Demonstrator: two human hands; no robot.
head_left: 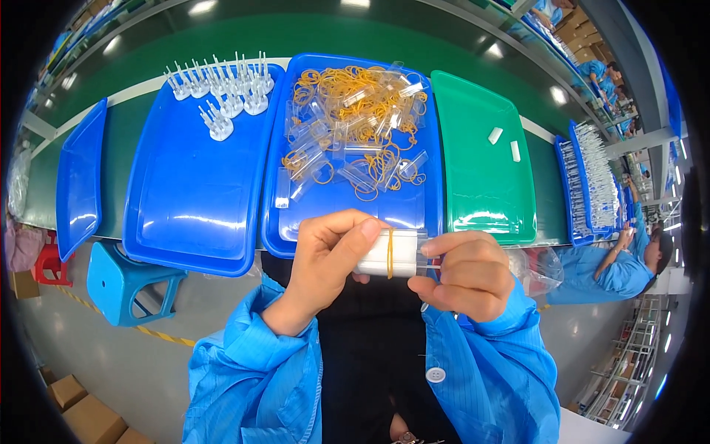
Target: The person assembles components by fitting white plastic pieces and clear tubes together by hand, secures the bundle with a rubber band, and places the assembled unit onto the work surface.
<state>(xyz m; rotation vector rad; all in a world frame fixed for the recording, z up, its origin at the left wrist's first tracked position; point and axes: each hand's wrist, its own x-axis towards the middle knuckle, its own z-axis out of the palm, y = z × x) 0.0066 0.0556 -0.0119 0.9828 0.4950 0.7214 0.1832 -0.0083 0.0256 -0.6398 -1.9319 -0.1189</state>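
Both hands hold one small bundle of clear plastic pieces [399,253] with a yellow rubber band [390,253] wrapped around its middle. My left hand [325,263] grips the bundle's left end, thumb on top by the band. My right hand [470,274] pinches the right end. The bundle hovers just in front of the near edge of the middle blue tray [347,207], which is filled with several loose yellow rubber bands [347,81] and clear plastic pieces [318,155].
A left blue tray [192,200] carries white pronged plastic parts [222,92] at its far end. A green tray [473,185] on the right has two small white pieces. Another blue tray [78,177] stands far left, a blue stool [126,285] below. A person in blue sits at right [629,266].
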